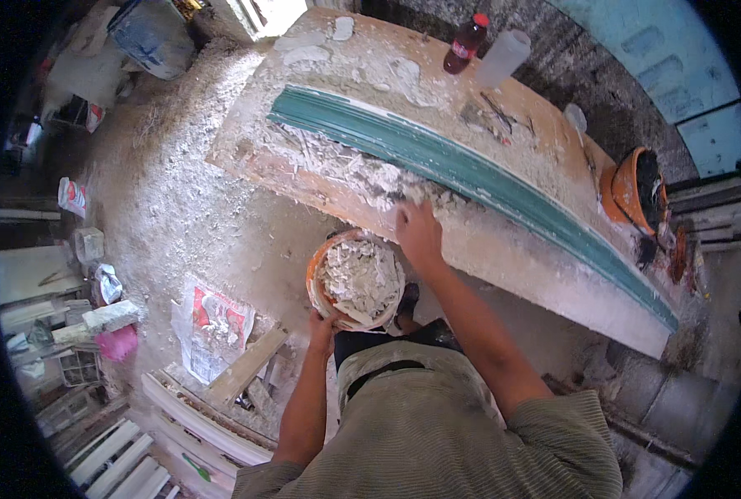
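My left hand (322, 326) grips the rim of an orange bucket (314, 268) at the table's near edge. Broken white plaster chunks (359, 279) fill the bucket almost to the top. Over the table, my right hand (418, 231) is closed, slightly blurred, beside a heap of crumbled plaster (379, 179). A small dark shape shows at its fingertips; I cannot tell what it is. Behind that heap, a long green ribbed moulding form (437, 158) runs diagonally across the wooden tabletop (512, 270), with white residue along its edges.
On the table's far side stand a red-capped bottle (465, 46) of dark liquid and a translucent plastic container (503, 58). Another orange bucket (624, 195) sits at the right end. A printed sack (212, 328) and a wooden plank (250, 364) lie on the dusty floor. A blue barrel (150, 37) stands far left.
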### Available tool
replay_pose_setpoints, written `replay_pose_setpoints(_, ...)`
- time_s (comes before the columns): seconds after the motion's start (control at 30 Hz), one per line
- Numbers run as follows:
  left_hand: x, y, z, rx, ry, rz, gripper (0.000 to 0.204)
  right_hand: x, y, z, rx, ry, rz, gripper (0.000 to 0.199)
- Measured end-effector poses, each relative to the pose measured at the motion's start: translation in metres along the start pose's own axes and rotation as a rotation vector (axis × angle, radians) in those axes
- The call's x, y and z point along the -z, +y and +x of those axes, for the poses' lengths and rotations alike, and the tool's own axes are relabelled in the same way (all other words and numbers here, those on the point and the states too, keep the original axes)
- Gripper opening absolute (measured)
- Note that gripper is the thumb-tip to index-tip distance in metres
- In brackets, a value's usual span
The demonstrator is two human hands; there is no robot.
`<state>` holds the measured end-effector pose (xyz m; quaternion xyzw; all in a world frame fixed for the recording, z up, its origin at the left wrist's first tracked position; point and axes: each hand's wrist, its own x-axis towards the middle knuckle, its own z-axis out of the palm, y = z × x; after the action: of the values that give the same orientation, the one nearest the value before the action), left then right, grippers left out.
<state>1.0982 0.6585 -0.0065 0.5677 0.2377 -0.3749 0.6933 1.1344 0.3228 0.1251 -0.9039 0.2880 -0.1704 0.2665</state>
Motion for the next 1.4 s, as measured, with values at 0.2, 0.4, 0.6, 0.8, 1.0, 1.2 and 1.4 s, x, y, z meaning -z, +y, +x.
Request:
replay_pose_setpoints(0.2,-0.006,-0.001,-0.001,-0.001,0.03,-0.054,0.052,0.017,0.018,-0.057,-0.096,-0.126,-0.116,0.021)
replay_pose_setpoints(0.4,-0.012,0.015,-0.007,0.021,0.034,-0.002,0.05,0.0,0.011,0.016,-0.134,-0.17,-0.131,0.023)
replay_pose_setpoints(0.6,-0.007,0.009,-0.001,0.009,0.022,0.01,0.052,0.041,0.014,-0.062,-0.222,-0.27,-0.043,0.032)
replay_pose_setpoints(0.8,0.001,0.006,0.003,-0.065,0.005,0.039,0.054,0.054,0.073,-0.086,-0.215,0.162,0.054,0.034)
replay_pose_setpoints(1.0,0.0,0.008,0.006,-0.006,-0.005,0.014,0.053,0.053,0.126,-0.067,0.024,0.082,-0.05,0.033)
replay_pose_setpoints(1.2,0.005,0.025,-0.001,-0.004,-0.046,-0.014,0.05,0.031,0.107,-0.069,-0.096,0.145,0.006,0.035)
replay_pose_setpoints(1.4,0.011,0.045,0.0,0.01,0.028,-0.013,0.052,0.013,0.103,-0.07,-0.122,0.26,0.006,0.032)
